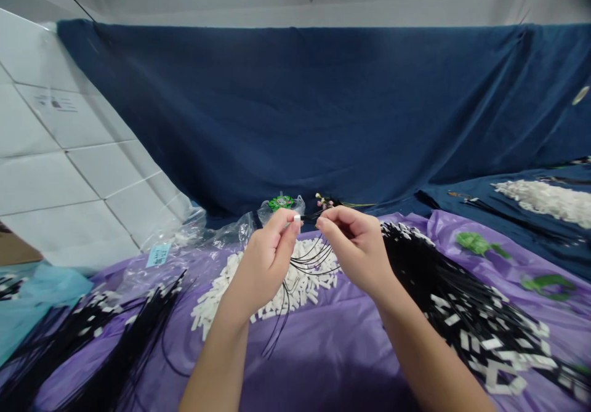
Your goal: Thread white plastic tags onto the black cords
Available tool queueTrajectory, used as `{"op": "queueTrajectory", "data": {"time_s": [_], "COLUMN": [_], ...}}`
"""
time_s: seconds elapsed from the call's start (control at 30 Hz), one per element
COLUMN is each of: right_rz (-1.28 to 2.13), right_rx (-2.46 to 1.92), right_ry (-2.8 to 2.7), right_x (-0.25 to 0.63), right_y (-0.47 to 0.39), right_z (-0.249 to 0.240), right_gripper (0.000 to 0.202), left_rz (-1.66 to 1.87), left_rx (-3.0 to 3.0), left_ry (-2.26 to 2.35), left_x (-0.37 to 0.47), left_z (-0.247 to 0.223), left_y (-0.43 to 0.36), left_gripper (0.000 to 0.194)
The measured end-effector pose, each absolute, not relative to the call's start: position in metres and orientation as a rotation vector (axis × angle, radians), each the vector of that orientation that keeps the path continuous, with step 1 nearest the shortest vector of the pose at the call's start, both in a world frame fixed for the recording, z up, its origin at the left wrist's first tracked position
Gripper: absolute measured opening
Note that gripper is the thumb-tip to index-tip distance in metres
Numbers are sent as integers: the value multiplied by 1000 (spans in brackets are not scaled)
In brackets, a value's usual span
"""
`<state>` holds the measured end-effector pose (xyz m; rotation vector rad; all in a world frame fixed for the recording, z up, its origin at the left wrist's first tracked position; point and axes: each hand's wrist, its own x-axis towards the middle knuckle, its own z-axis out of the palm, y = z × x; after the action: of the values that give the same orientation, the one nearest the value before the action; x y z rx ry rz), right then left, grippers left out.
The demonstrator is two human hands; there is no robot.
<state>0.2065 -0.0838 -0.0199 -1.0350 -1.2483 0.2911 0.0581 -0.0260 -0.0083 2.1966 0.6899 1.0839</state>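
Between the thumb and forefinger of my left hand (272, 252) is a small white piece (297, 219). My right hand (355, 246) is a short way to its right, fingertips pinched on thin black cords (314, 259), which droop between the two hands. More cord ends hang below my left hand. Beneath and behind the hands lies a heap of small white pieces (212, 298) on purple sheeting (318, 350). Exactly how the cords meet the white piece is too small to tell.
Bundles of black cords with white ends lie at right (429, 276) and left (133, 344). Clear plastic bags (226, 230) sit behind the heap. Green leaf-like pieces (475, 242) and a white pile (549, 199) are at right. A blue curtain (323, 110) hangs behind.
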Motion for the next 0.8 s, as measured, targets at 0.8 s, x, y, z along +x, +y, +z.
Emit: {"op": "queueTrajectory", "data": {"time_s": [0.8], "right_rz": [-119], "right_rx": [-1027], "right_ry": [-1475], "right_x": [210], "right_y": [-83], "right_z": [-20], "right_gripper": [17], "left_rz": [1037], "left_rx": [2216], "left_ry": [609], "left_x": [59], "left_z": [-6], "left_y": [-30], "left_gripper": [26]}}
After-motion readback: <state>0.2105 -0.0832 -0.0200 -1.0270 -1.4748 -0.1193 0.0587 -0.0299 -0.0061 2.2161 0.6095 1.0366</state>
